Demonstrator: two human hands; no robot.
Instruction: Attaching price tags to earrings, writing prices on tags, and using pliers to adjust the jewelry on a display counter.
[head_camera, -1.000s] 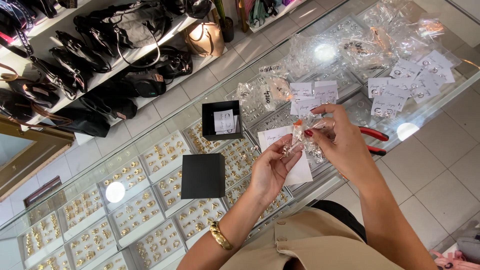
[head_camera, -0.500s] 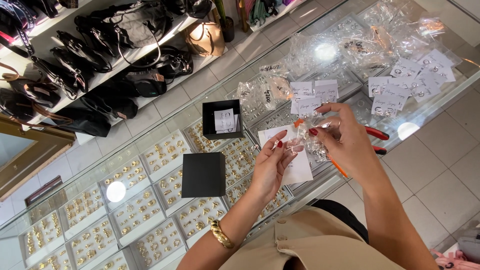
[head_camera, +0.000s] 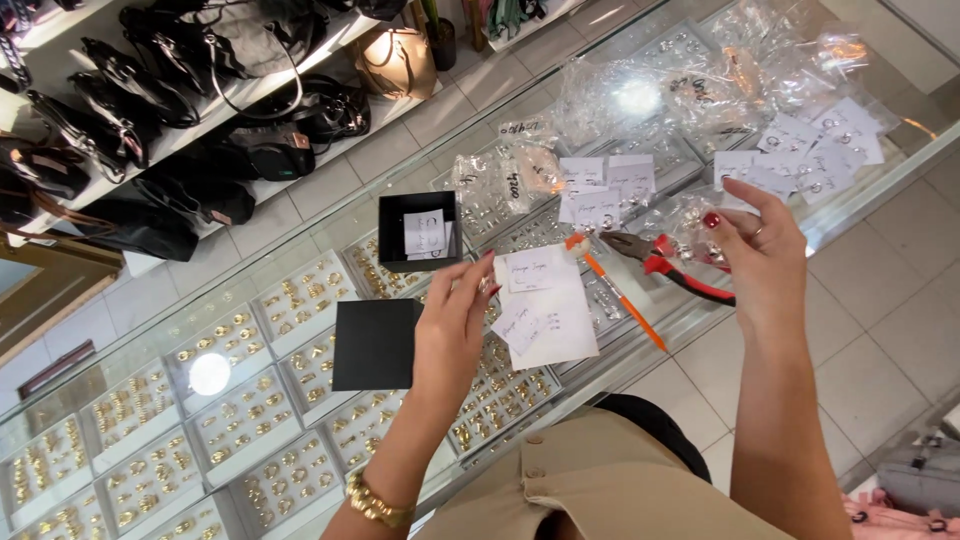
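My left hand, with a gold bracelet on the wrist, reaches over the glass counter and pinches the left edge of a small white earring card. That card lies over a few more white cards. My right hand, nails painted red, is raised to the right and holds a small clear plastic bag by its edge. Between the hands lie red-handled pliers and a thin orange tool.
An open black box with a card inside sits on the glass, its black lid nearer to me. Clear bags and white cards crowd the far right. Trays of gold jewellery show under the glass. Dark handbags line shelves beyond.
My hands were together, working on a small item. They have parted: the left dropped to the white cards, the right moved right with the clear bag.
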